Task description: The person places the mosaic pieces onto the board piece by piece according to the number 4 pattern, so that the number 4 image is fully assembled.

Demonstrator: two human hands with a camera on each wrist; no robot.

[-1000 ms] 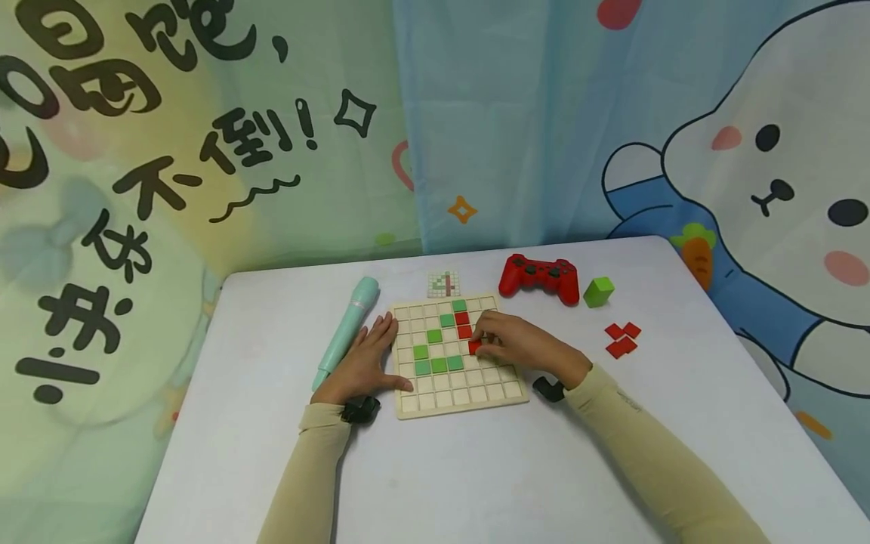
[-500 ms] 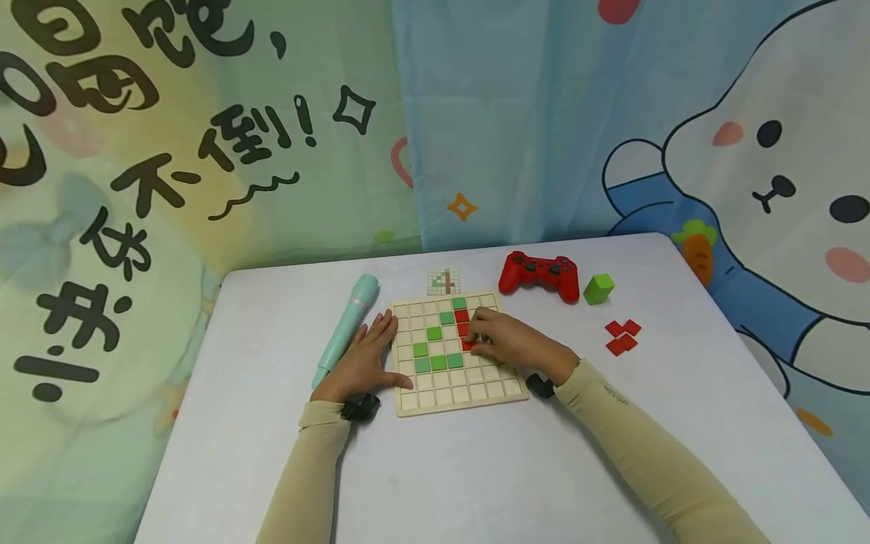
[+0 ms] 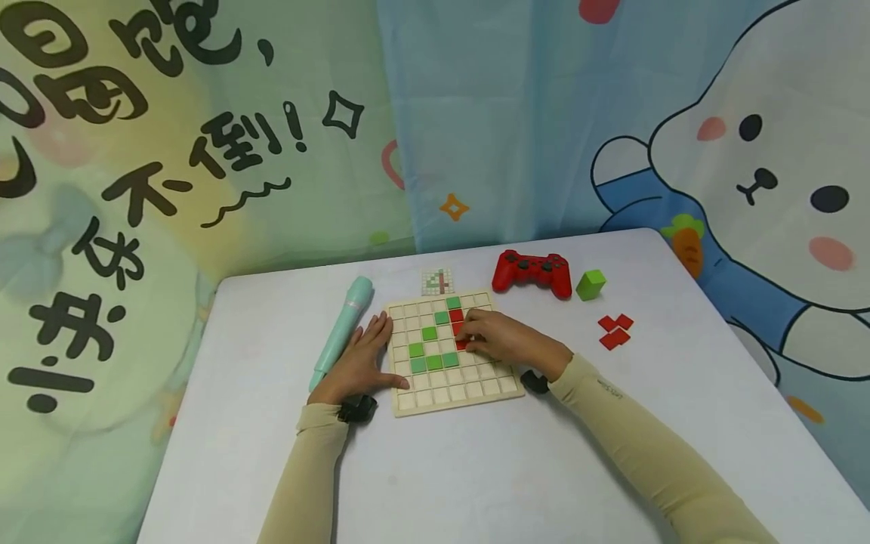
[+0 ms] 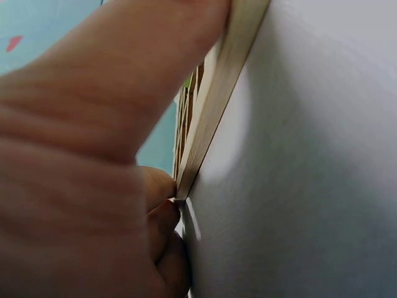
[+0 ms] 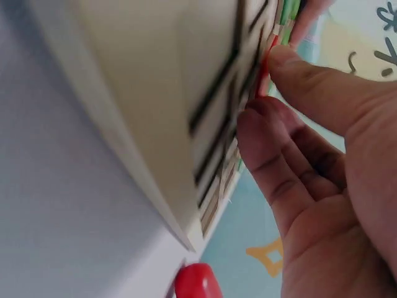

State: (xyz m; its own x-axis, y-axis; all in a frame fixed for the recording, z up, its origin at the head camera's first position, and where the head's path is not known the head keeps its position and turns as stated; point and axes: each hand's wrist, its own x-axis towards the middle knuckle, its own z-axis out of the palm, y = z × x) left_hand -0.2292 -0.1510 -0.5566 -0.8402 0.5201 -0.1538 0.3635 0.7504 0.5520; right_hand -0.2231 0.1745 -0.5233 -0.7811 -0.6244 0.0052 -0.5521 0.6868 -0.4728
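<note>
A wooden grid board [image 3: 458,391] lies on the table in the head view, with several green tiles [image 3: 433,363] forming a stepped line and a row. Red tiles [image 3: 456,316] run down a column right of them. My left hand [image 3: 363,361] rests spread along the board's left edge, thumb at its lower left. With the thumb and fingers of my right hand [image 3: 499,336] I hold a red tile [image 3: 461,345] at the lower end of that red column; the fingers partly cover the column. In the right wrist view the thumb touches red [image 5: 265,71] tile edges.
Behind the board lies a small pattern card [image 3: 437,282]. A mint-green microphone [image 3: 343,329] lies left of the board. A red game controller [image 3: 532,273], a green block [image 3: 590,285] and several loose red tiles [image 3: 615,332] are to the right. A printed curtain [image 3: 469,121] hangs behind the table.
My right hand has moved the red tile slightly left, into line with the red column. My left hand stays on the board's edge. The head view has shifted a little.
</note>
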